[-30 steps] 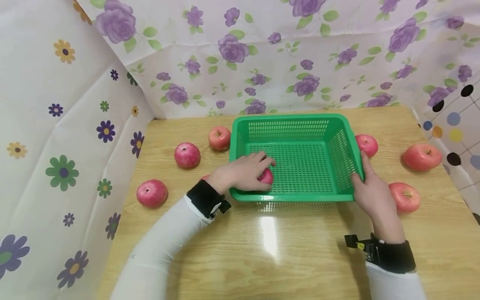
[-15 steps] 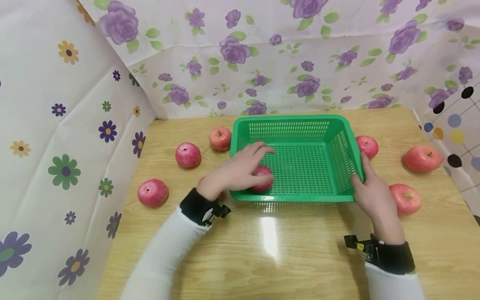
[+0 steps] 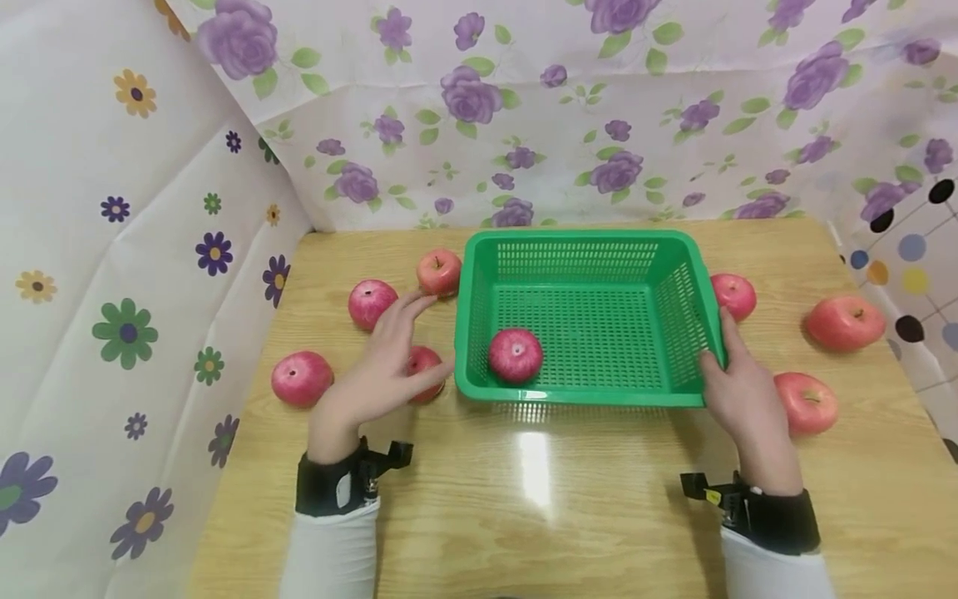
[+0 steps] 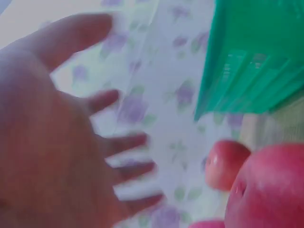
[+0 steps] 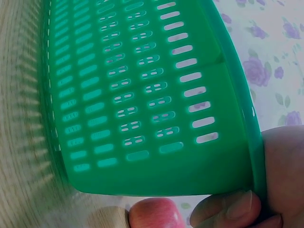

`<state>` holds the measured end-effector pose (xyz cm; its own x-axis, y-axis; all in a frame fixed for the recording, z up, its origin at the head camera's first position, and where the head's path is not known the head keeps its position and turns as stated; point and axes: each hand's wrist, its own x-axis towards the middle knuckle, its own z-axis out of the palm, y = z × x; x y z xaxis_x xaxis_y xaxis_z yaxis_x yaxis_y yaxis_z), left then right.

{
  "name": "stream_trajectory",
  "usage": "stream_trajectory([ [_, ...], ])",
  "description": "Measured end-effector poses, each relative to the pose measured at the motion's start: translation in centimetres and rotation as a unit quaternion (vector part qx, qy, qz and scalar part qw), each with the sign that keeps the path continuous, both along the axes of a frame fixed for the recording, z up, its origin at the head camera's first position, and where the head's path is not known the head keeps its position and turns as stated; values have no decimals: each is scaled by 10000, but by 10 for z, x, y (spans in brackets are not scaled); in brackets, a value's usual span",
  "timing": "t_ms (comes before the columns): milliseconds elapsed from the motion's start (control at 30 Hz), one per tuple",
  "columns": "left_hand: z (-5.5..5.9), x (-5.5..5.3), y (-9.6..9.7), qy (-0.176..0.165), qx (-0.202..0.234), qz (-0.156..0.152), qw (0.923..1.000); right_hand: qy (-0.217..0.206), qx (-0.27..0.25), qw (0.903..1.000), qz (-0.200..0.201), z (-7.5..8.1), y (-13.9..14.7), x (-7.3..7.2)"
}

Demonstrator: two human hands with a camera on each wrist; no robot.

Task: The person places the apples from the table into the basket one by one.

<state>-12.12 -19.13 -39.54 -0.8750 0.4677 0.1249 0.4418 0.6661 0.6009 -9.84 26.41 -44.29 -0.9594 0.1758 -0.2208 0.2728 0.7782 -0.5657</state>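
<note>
A green plastic basket (image 3: 584, 398) stands on the table with one dark red apple (image 3: 516, 355) in its near left corner. My right hand (image 3: 748, 403) grips the basket's right rim, with fingers curled over it in the right wrist view. Left of the basket, my left hand (image 3: 377, 374) hovers over another dark red apple (image 3: 423, 374), partly hidden behind the thumb. Its fingers are spread and hold nothing, as the left wrist view (image 4: 61, 137) also shows.
Left of the basket lie two more dark red apples, one farther back (image 3: 370, 304) and one nearer (image 3: 303, 378), plus a lighter apple (image 3: 438, 272). Several lighter apples (image 3: 846, 323) lie to its right. Flowered sheets (image 3: 524, 108) stand behind and at the sides.
My left hand has let go of the apple inside the basket and moved left, out over the apple beside it. The right hand has stayed on the rim.
</note>
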Motion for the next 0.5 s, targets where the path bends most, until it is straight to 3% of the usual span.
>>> stream_trajectory([
  [167, -14, 1, -16, -365, -385, 189, 9984, 18, -40, 10000, 3, -1, 0, -2],
  [333, -24, -12, -18, -554, -442, 168, 9973, -36, -108, 9999, -30, 0, -1, -2],
  [500, -32, -20, -13, -1144, -723, 246, 9905, -74, -76, 9999, -28, -1, 1, -2],
])
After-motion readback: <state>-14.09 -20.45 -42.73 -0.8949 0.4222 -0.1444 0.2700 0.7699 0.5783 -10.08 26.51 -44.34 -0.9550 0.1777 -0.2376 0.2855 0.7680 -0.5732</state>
